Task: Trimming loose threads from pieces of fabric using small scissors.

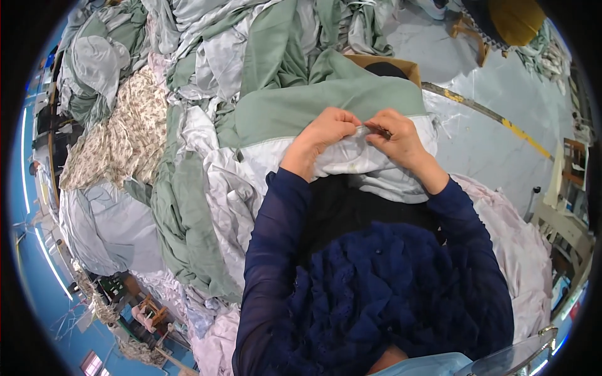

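My left hand (323, 135) and my right hand (398, 139) meet over a sheet that is sage green above and white below (326, 103), draped in front of me. Both pinch the white edge of the sheet (360, 156) where the green panel ends, fingertips nearly touching. A small dark object shows between the fingers of my right hand; I cannot tell what it is. My dark blue sleeves come up from the lower edge.
Heaps of green, white and pale grey bedding (207, 56) fill the left and top. A floral fabric (119, 138) lies at left. A brown cardboard box (389, 64) sits behind the sheet. Grey floor with a yellow line (520, 135) is at right, pale pink cloth (527, 250) beside me.
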Motion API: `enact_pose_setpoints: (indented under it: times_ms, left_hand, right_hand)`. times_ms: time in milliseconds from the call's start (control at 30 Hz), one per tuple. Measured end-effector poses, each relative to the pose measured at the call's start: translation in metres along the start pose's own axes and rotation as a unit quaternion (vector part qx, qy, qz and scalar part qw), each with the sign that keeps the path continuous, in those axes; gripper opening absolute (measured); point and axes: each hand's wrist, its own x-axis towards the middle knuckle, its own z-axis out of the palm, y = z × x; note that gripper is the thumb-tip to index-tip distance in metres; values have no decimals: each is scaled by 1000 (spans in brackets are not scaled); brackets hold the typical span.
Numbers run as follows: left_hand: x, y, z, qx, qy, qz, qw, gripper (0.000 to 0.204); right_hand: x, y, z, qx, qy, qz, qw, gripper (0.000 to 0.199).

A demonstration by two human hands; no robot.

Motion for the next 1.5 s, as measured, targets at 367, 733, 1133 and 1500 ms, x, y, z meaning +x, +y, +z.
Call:
enact_pose_setpoints:
  times_ms: [367, 733, 1133, 1500]
  left_hand:
    - [1, -7, -4, -165, -48, -37, 984, 14]
    - [-6, 1, 0, -190, -35, -34, 981, 18]
    - [-3, -4, 9, -78, -25, 22, 996, 10]
    - [5, -2, 4, -37, -47, 47, 997, 9]
  right_hand:
    - [-2, 2, 9, -75, 8, -64, 995, 22]
    - [0, 8, 11, -67, 141, 3, 988, 9]
    - [59, 7, -74, 240, 225, 174, 928, 14]
    - [184, 182, -55, -333, 46, -31, 941, 17]
